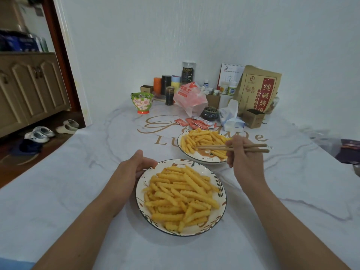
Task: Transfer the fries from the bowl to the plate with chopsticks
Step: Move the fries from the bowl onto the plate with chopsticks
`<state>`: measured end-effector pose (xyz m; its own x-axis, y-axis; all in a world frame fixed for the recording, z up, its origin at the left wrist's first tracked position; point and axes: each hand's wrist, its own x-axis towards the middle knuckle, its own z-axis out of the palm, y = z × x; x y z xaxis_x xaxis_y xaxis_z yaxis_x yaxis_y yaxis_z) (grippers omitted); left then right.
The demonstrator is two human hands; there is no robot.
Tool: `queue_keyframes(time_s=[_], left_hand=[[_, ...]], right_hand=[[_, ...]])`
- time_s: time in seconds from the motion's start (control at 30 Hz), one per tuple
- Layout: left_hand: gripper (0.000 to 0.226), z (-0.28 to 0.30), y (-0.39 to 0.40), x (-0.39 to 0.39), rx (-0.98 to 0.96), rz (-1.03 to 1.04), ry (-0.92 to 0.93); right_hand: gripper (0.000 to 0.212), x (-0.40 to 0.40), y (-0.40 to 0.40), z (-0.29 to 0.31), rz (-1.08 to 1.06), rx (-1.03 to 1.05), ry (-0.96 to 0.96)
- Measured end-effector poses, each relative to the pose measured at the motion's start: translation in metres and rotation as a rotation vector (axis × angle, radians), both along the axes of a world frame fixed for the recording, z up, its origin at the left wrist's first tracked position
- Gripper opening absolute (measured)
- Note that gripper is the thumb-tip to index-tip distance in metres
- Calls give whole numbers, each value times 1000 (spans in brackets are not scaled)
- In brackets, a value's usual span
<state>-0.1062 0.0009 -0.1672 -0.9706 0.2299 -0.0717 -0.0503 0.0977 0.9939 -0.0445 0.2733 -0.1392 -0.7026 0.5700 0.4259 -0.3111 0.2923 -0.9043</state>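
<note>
Pinching chopsticks (231, 148): right hand (243, 154) | left hand (134, 164) gripping near dish (220, 193) rim

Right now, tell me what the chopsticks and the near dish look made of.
Chopsticks: probably wood or bamboo; matte, uniform tan, no shine. Near dish: likely glazed ceramic; glossy white with a painted leaf pattern and dark rim, though melamine can't be ruled out.
</note>
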Motion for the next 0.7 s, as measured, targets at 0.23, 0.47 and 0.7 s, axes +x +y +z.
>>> queue_keyframes(time_s=[0.23, 0.47, 0.7], left_hand=[[63, 0, 0, -2, 11, 10, -10], [63, 0, 1, -1, 13, 10, -13], [63, 0, 1, -1, 19, 7, -14]], right_hand=[[39, -16, -4, -13, -18, 171, -36], [47, -8, 0, 4, -74, -141, 47], [57, 14, 10, 30, 186, -550, 39]])
